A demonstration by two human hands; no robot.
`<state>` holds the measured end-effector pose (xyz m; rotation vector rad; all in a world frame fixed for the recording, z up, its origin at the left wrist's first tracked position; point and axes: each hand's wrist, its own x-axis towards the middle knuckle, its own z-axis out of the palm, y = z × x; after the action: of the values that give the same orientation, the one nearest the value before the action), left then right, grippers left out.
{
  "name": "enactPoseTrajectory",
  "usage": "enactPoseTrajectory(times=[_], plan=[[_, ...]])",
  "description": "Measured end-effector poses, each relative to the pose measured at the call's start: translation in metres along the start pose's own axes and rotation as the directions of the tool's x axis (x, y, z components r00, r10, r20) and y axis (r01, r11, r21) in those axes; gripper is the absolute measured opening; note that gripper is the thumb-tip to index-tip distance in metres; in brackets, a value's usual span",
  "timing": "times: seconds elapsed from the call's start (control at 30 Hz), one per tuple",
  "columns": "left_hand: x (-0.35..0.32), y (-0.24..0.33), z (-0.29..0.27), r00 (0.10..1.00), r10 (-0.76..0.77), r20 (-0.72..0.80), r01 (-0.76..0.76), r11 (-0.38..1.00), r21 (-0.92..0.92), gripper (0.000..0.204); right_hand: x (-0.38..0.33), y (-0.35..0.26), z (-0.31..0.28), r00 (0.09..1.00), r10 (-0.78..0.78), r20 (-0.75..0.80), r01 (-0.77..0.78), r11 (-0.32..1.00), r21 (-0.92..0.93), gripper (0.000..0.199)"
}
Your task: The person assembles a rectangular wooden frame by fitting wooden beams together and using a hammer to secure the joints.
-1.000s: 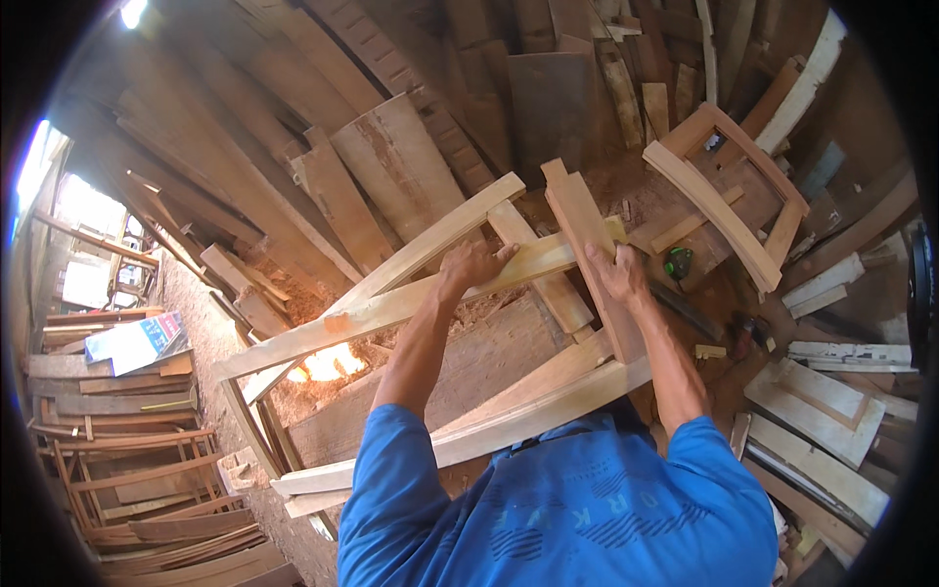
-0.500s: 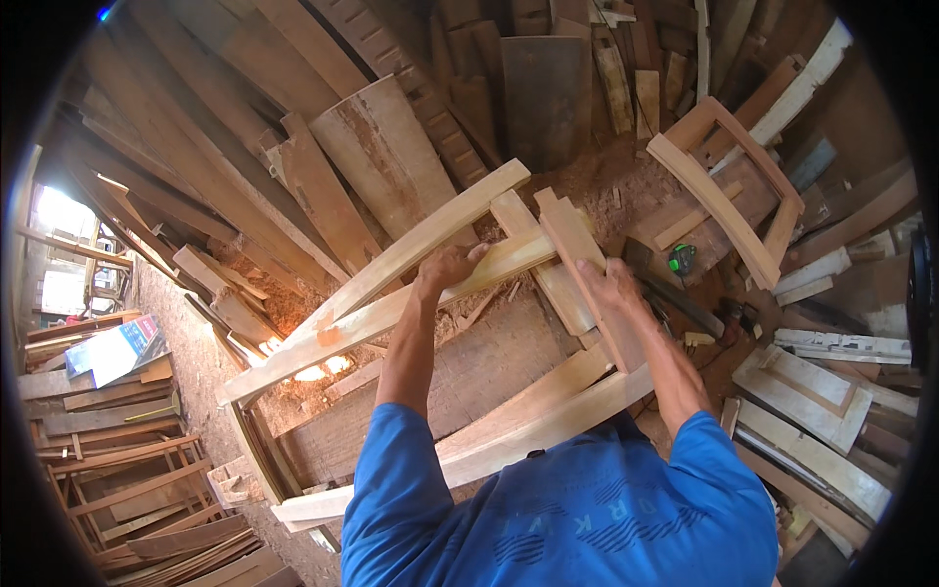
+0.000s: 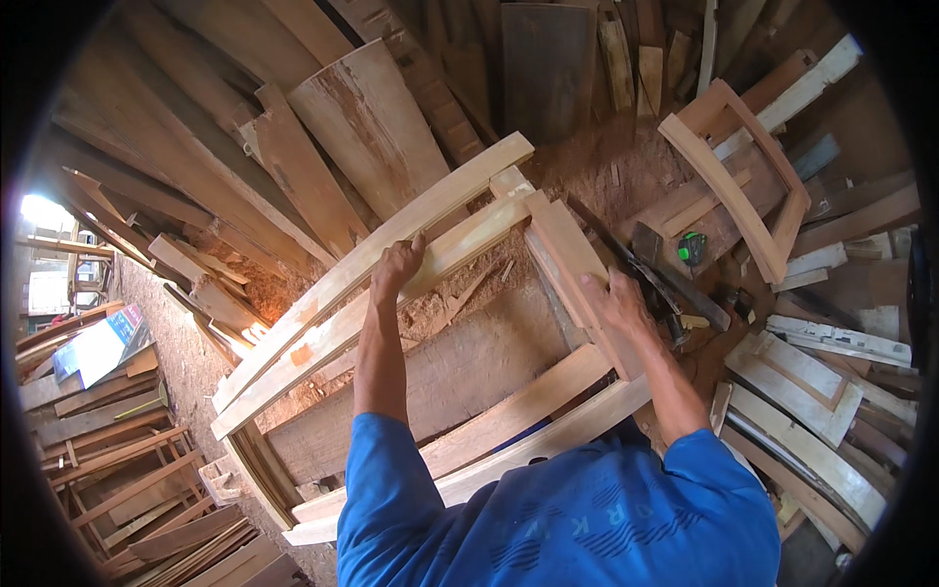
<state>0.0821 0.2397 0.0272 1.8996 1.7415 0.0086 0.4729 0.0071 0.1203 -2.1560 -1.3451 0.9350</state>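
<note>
a person in a blue shirt [image 3: 548, 519] leans over a pale wooden frame [image 3: 430, 323] of long curved rails and short cross pieces, which lies tilted across a heavy dark plank [image 3: 469, 377] in the middle of a crowded woodshop. the left hand [image 3: 396, 266] is curled over the upper pair of curved rails [image 3: 372, 284], fingers closed around the edge of the nearer rail. the right hand [image 3: 618, 305] lies flat and open on the short cross piece [image 3: 572, 259] at the frame's right end, palm down, pressing rather than gripping. the lower pair of rails [image 3: 509, 430] runs just in front of the person's chest.

to handle the frame well from here, it seems wise to keep the left grip firm on the rail while the flat right hand steadies the joint, so the frame does not rack or slide off the plank (the rails look only loosely seated, though the joints are too small to judge).

no box, bin or tray shows plainly; the closest thing to one is a second, smaller curved frame [image 3: 734, 176] lying at upper right, with nothing inside it but the boards beneath. a small green-and-black object [image 3: 692, 248], perhaps a tape measure, sits just beside it. rough slabs and offcuts [image 3: 362, 127] lean all around, sawdust lies beneath, and stacked frames [image 3: 117, 479] fill the lower left.
</note>
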Motion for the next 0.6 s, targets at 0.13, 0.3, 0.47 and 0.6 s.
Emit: enactPoseTrajectory(times=[0.13,0.3,0.47,0.6], plan=[[0.006,-0.022,0.004,0.992,0.105,-0.074,-0.099,0.991,0.092,0.071,-0.005,0.001,0.002,0.996,-0.018,-0.084,0.009,0.994,-0.110,0.070],[-0.014,0.030,-0.015,0.984,0.157,-0.089,-0.151,0.986,0.074,0.060,-0.010,0.005,-0.004,0.992,0.074,-0.105,-0.088,0.987,-0.135,0.065],[-0.027,0.038,-0.019,0.942,0.269,-0.202,-0.283,0.958,-0.043,0.054,-0.004,0.000,-0.018,0.967,-0.102,-0.235,0.073,0.989,-0.129,0.066],[-0.044,0.075,-0.011,0.864,0.441,-0.244,-0.426,0.898,0.113,0.070,0.016,0.030,-0.075,0.967,0.045,-0.251,-0.161,0.870,-0.466,0.077]])
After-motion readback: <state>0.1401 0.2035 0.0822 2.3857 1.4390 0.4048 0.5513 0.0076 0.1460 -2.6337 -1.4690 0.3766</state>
